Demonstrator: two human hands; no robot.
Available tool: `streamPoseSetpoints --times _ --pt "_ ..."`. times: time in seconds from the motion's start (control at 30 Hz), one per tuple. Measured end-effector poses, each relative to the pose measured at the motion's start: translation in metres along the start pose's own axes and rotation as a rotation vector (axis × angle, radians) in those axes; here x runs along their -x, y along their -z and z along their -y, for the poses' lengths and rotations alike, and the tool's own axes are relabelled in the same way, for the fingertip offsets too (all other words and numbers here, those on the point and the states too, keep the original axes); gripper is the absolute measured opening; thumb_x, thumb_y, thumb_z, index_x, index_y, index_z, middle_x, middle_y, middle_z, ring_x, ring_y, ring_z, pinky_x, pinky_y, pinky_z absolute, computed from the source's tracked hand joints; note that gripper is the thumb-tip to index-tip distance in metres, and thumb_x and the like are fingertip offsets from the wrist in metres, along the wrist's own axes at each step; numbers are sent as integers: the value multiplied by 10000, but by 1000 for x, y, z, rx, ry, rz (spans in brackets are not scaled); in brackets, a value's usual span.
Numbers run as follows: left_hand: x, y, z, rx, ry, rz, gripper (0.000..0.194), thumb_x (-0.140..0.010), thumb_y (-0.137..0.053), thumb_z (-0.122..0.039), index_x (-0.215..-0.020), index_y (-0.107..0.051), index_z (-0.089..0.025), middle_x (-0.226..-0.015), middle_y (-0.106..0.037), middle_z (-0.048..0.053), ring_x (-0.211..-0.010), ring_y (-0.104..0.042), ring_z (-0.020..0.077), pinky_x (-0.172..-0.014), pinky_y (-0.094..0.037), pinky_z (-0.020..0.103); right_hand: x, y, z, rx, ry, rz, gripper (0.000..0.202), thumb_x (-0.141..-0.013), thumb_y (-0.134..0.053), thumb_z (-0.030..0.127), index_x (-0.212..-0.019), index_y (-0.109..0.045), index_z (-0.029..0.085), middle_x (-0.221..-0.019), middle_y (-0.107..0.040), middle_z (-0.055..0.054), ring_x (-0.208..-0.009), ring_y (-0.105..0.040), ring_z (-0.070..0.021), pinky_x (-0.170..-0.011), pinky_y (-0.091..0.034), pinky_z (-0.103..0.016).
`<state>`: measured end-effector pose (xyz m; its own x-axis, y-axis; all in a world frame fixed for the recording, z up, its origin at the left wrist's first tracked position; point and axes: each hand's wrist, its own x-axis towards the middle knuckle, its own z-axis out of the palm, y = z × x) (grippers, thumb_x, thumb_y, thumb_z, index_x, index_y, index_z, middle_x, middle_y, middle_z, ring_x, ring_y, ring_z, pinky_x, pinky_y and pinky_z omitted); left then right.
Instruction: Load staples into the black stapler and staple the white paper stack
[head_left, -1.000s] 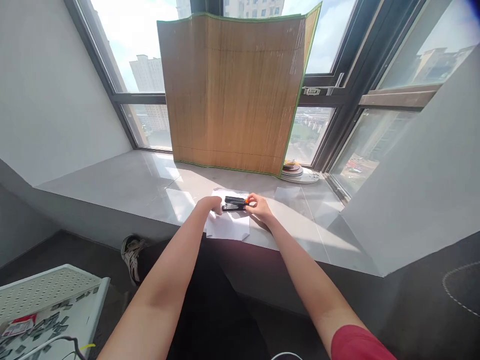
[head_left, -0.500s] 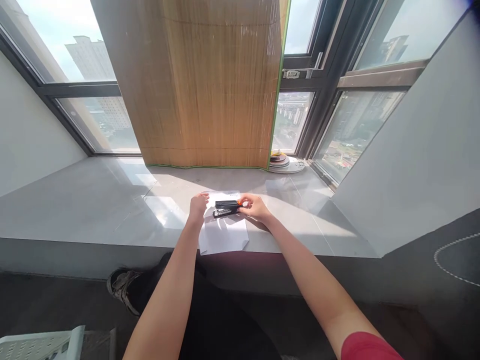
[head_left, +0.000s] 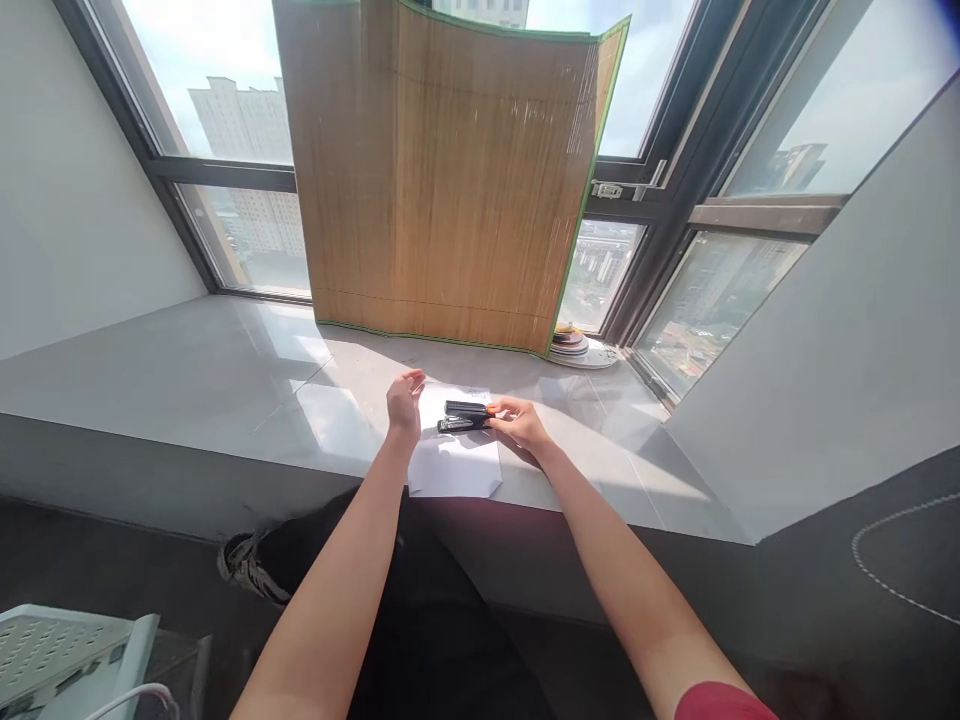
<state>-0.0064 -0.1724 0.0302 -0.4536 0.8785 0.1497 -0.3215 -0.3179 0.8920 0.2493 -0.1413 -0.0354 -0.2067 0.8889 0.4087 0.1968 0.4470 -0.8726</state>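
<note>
A black stapler (head_left: 465,417) with an orange part at its rear lies across the white paper (head_left: 455,470), its jaws spread apart and pointing left. My right hand (head_left: 519,422) pinches the stapler's rear end between thumb and fingers. Beside the paper's upper left edge is my left hand (head_left: 406,403), turned on its side with loosely bent fingers and nothing visible in them. Some print shows at the paper's top right; its middle is partly covered by the stapler.
The paper rests near the front edge of a tiled window sill (head_left: 337,400). Behind it a bamboo mat (head_left: 450,190) leans against the window. Stacked round plates or mats (head_left: 574,347) sit at its right foot. A pale perforated rack (head_left: 71,650) stands low at left.
My head view has shifted, so the mat's top edge now shows. The left hand has turned more upright at the paper's edge. My right hand keeps its grip on the stapler.
</note>
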Motion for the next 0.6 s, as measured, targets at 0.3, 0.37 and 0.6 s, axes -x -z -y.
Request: streamPoseSetpoints --times 0.3,0.37,0.6 --pt "1 16 9 -103 210 -52 156 -898 -573 -237 -933 -718 -192 -1237 -750 140 -1218 -695 262 -1118 -482 441 5 3 11 108 54 7 298 -752 -857 478 -892 -784 225 -1022 -816 -81 -956 -760 -279 -851 -617 -436" --pt "6 10 14 -154 225 -86 130 -889 -595 -232 -902 -717 -188 -1209 -751 147 -1204 -694 288 -1116 -472 463 4 3 17 200 87 7 368 -764 -861 454 -1059 -778 251 -1112 -811 -63 -1070 -751 -285 -964 -597 -468" --pt "12 1 25 -135 226 -220 120 -901 -579 -226 -889 -695 -197 -1181 -727 131 -1267 -649 299 -1122 -458 441 -3 -15 23 255 110 187 476 -762 -837 283 -1233 -779 239 -1125 -818 -50 -1016 -761 -264 -971 -605 -430"
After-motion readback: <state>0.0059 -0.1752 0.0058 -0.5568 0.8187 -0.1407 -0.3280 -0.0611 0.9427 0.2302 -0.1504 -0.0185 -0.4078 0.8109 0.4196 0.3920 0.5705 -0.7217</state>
